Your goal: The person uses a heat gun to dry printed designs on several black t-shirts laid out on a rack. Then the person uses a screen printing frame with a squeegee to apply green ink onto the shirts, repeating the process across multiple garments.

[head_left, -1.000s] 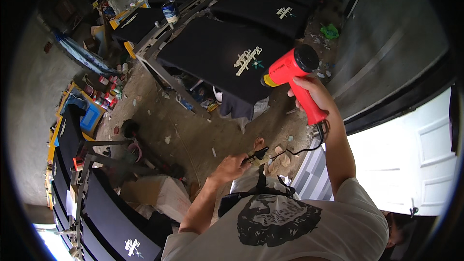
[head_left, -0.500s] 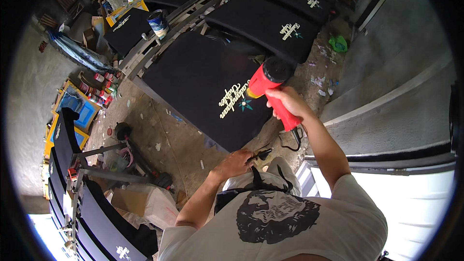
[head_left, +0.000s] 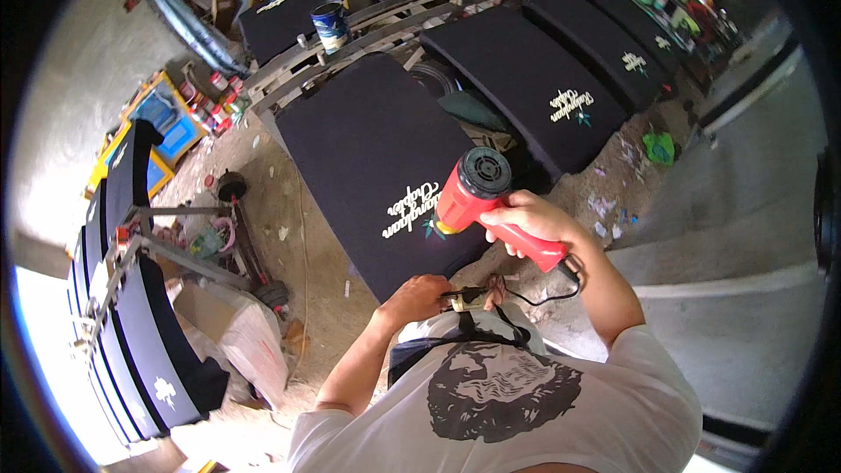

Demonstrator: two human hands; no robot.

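While the person stands at the near end of the rack, the head view shows the right hand (head_left: 533, 217) closed around the handle of a red heat gun (head_left: 460, 201). The gun is tilted, its black rear cap (head_left: 484, 173) facing up and its yellow nozzle (head_left: 446, 229) directed at the pale lettering (head_left: 408, 212) on the nearest black fabric panel (head_left: 368, 136). The nozzle covers part of the print; I cannot tell whether it touches the fabric. A black cord (head_left: 545, 303) leaves the handle base and loops to the left hand (head_left: 415, 300), which is closed on it at waist level, near the panel's lower edge. From where I stand, a second black panel (head_left: 517, 79) lies beyond the gun, and a blue can (head_left: 329, 26) stands on the metal rail (head_left: 372, 44) behind the nearest panel.
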